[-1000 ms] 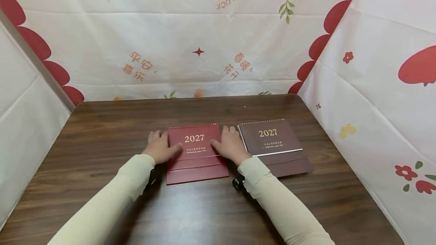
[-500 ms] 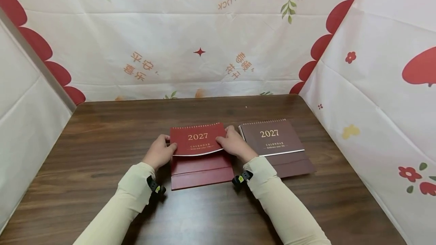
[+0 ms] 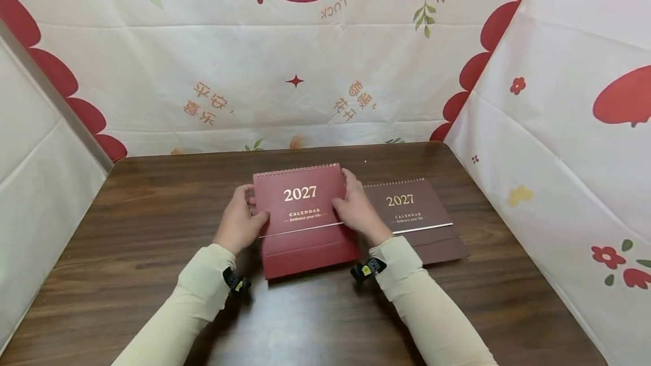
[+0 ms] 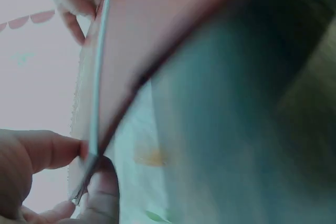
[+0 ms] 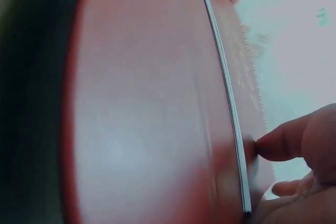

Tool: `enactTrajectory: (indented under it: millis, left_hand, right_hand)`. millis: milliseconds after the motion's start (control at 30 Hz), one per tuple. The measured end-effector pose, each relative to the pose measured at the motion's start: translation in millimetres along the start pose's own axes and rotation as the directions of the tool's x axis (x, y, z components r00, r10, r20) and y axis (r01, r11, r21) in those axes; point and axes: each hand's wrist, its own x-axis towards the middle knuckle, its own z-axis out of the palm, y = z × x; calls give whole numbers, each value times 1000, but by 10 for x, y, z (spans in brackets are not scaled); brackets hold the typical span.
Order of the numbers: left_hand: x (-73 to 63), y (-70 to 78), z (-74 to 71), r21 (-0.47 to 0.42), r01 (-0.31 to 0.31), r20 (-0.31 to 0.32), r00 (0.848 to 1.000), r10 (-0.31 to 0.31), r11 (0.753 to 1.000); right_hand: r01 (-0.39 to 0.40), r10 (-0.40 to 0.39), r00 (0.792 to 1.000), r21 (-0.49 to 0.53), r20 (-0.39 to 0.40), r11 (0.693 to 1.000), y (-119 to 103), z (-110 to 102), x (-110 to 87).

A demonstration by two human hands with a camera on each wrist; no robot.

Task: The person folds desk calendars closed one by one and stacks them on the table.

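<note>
A red 2027 desk calendar (image 3: 305, 208) with a spiral binding along its top edge is held up off the table, tilted toward me. My left hand (image 3: 239, 220) pinches its left edge, thumb on the front and fingers behind. On the other side my right hand (image 3: 358, 208) grips the right edge the same way. The left wrist view shows the left thumb (image 4: 52, 149) pressing the calendar's edge. In the right wrist view the right thumb (image 5: 286, 139) lies against the cover. A brown 2027 desk calendar (image 3: 422, 208) lies to the right, partly behind my right hand.
Everything is over a dark wood table (image 3: 152, 213). A white printed cloth (image 3: 285, 49) hangs behind the table's far edge, and another printed cloth (image 3: 559, 129) rises along the right side. A small black wrist device (image 3: 368, 270) sits on the right wrist.
My hands went from resting at the red calendar's sides to gripping both edges. The red calendar has been lifted off the table, closer to me. The brown calendar stays put.
</note>
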Motion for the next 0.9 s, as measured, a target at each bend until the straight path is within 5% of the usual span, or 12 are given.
enactTrajectory:
  millis: [133,333,633,900]
  left_hand:
    - [50,252,133,19,-122,-9,993,122,992]
    - [177,572,510,109,-297,66,954,291,949]
    - [243,800,1203,20,-279,275,925,263,960]
    - [86,798,1529,12,-237,397,893,213,972]
  right_hand:
    - [19,-21,1000,-93,-15,996,-6,-353,5]
    - [-34,40,998,-140,44,990,164,-966,-4]
    - [-213,231,968,-160,100,964,569,-1570,-16]
    - [-271,307,945,-250,117,930,883,-1627,41]
